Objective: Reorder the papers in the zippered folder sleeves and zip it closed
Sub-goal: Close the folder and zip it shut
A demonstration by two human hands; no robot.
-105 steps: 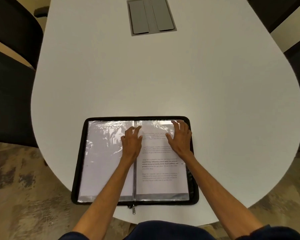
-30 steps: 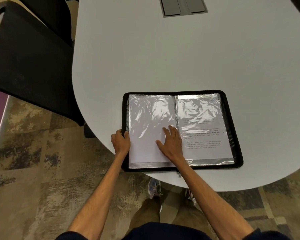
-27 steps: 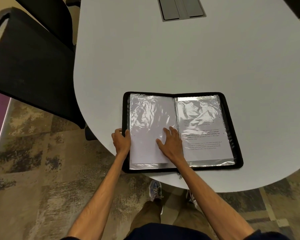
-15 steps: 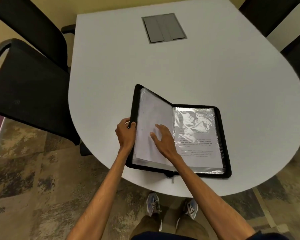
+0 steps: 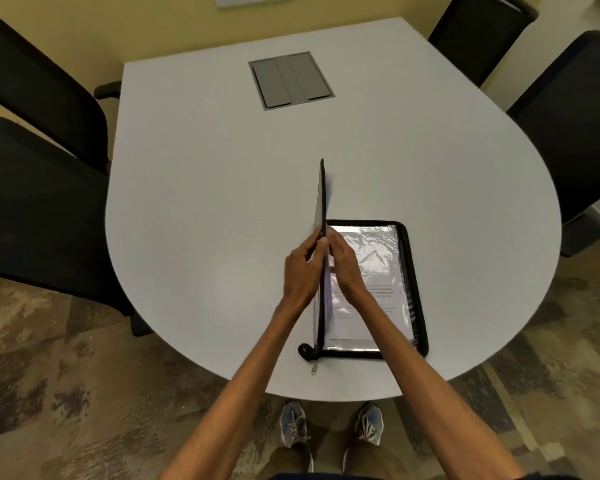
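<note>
Black chairs (image 5: 42, 161) at far left, drawn back from table (image 5: 222, 202), well apart from the work. Grey hatch (image 5: 291, 81) set flush at mid-table, shut, far from folder (image 5: 420, 306). Folder itself near front edge, within easy reach, half open.

Left hand (image 5: 300, 271) on outer face of cover (image 5: 323, 202), fingers curled up round its free edge, gripping it. Cover stood about upright on its spine, seen edge-on as a thin black line. Held so, most likely, mid-swing toward the flat half, to bring the two together for zipping. Pale sheet or sleeve showing on either side of that line; which of the two, cannot tell.

Zip pull (image 5: 314, 368) hanging off near corner by spine, close to table edge, untouched. Zip not yet run.

Right hand (image 5: 343, 268) just across cover from left, fingers looking fairly straight and close together, laid against inner face, clasping nothing. Probably there to steady loose sleeves against slipping or creasing on the way down.

Under that wrist, flat half lying on table: sleeve (image 5: 378, 247) glossy and wrinkled, printed paper (image 5: 392, 299) inside it, face up. Judging by that, sorting likely done and closing now in hand.

More black chairs at far right, likewise apart from folder.
</note>
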